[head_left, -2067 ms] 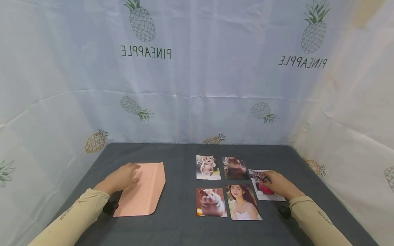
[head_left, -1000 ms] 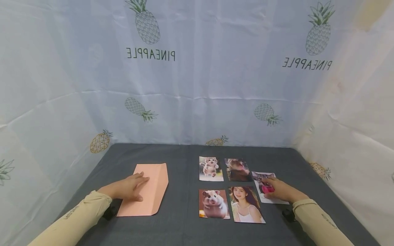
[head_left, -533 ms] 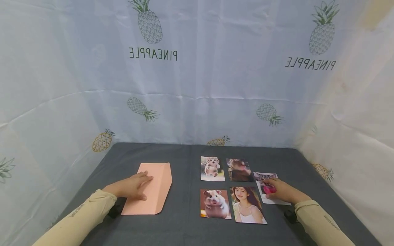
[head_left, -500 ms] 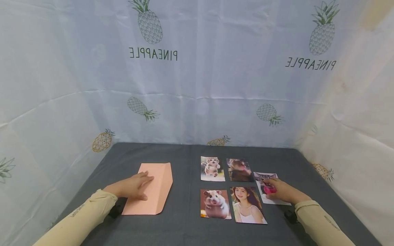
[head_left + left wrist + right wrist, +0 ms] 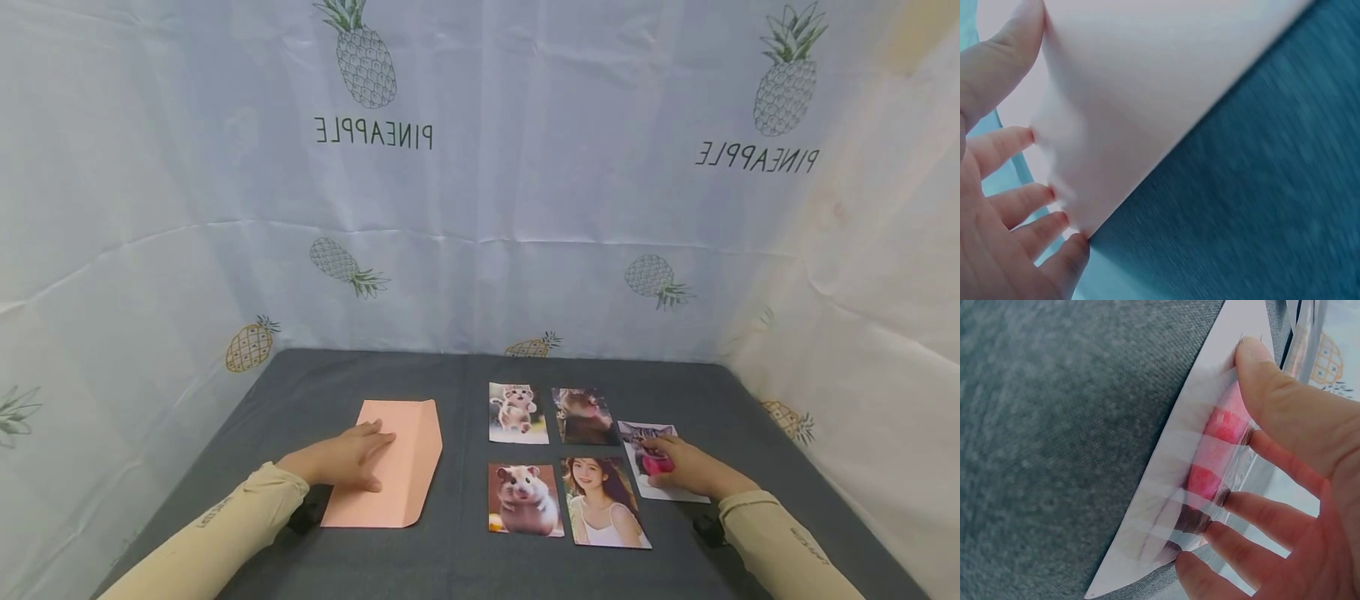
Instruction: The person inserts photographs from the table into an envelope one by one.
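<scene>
Pink envelope [image 5: 410,462] has slid rightward — partly beneath the left hand [image 5: 341,460].

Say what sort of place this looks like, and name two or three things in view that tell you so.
Probably a tabletop booth indoors, though any room beyond is hidden: a pineapple-print curtain closes off the back and both sides of a dark table, where photos lie spread out.
</scene>
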A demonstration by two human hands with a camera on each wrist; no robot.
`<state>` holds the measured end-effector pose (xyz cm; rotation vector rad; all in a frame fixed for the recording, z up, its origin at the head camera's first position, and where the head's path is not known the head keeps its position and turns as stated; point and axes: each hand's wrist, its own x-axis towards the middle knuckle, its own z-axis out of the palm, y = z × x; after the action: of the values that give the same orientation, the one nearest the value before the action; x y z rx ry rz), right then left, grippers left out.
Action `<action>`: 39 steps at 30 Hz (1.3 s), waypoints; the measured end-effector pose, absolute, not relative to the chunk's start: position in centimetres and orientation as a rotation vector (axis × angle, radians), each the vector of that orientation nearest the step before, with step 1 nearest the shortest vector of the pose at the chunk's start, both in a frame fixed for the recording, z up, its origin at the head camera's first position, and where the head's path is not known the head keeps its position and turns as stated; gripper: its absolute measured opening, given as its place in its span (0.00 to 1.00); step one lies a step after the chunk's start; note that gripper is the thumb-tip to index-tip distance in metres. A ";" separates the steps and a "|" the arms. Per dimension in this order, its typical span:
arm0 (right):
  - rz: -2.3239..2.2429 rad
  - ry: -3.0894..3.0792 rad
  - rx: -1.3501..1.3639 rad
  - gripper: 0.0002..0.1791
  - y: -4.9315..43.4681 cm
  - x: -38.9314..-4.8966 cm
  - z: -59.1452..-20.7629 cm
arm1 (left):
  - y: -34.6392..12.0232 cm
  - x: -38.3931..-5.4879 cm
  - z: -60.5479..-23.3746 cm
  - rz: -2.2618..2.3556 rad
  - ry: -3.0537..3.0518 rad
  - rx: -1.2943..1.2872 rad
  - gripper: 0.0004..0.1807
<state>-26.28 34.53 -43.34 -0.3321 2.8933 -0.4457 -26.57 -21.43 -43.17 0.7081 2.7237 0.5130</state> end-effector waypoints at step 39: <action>-0.458 2.877 -0.307 0.37 34.5 -26.4 -43.2 | -14.2 -26.9 -43.3 0.391 2.778 0.692 0.44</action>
<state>-26.41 34.47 -43.22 -0.3067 2.8775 -0.4581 -26.92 -14.16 -43.31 0.6921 2.7784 0.3912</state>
